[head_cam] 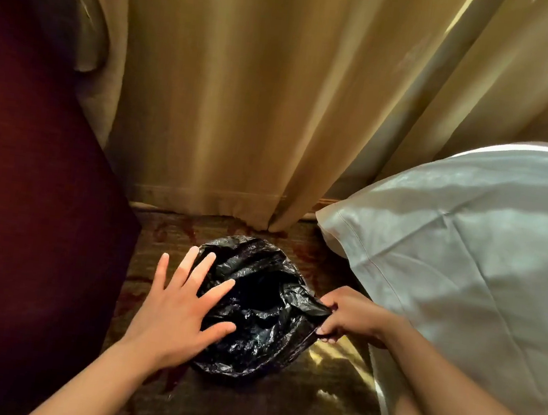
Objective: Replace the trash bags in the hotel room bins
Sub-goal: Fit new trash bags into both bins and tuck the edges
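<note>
A black plastic trash bag [253,311] covers a round bin on the carpet in the lower middle of the head view; the bin itself is hidden under the plastic. My left hand [177,309] is spread flat with fingers apart over the bag's left side, holding nothing. At the bag's right edge my right hand [345,314] pinches a fold of the plastic between thumb and fingers and pulls it outward.
A dark maroon upholstered piece [25,194] stands close on the left. A bed with white linen [467,248] crowds the right. Beige curtains [244,100] hang right behind the bin. Patterned carpet [258,409] shows in the narrow gap in front.
</note>
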